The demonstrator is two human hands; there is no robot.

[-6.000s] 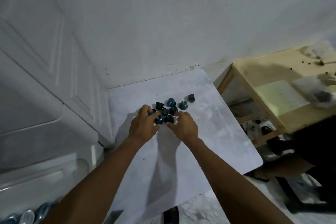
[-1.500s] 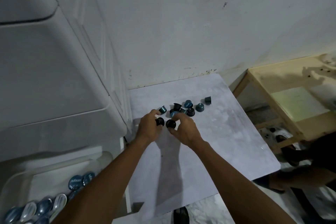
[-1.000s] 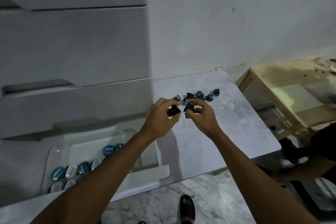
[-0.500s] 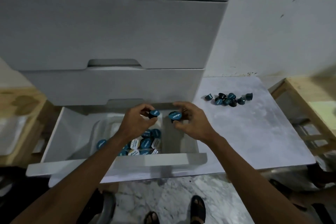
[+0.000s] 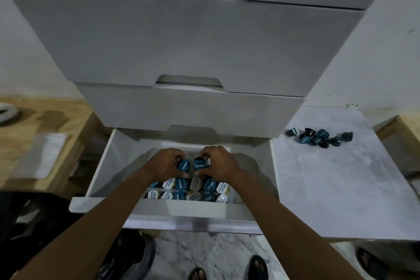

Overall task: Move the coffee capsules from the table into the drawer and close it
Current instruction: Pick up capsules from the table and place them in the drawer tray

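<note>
Left hand [image 5: 167, 165] and right hand [image 5: 219, 162] each grasping one blue capsule [image 5: 183, 165] over open drawer [image 5: 159, 208]; more capsules [image 5: 318, 138] on counter [image 5: 341, 188].

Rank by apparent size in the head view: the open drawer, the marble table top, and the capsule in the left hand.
1. open drawer and marble table top: about alike, not ranked.
2. capsule in the left hand, smallest.

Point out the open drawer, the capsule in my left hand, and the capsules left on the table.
open drawer [image 5: 181, 208], head view, front panel.
left-hand capsule [image 5: 183, 165], head view, foil lid.
table capsules [image 5: 318, 138], head view, cluster's middle.
</note>
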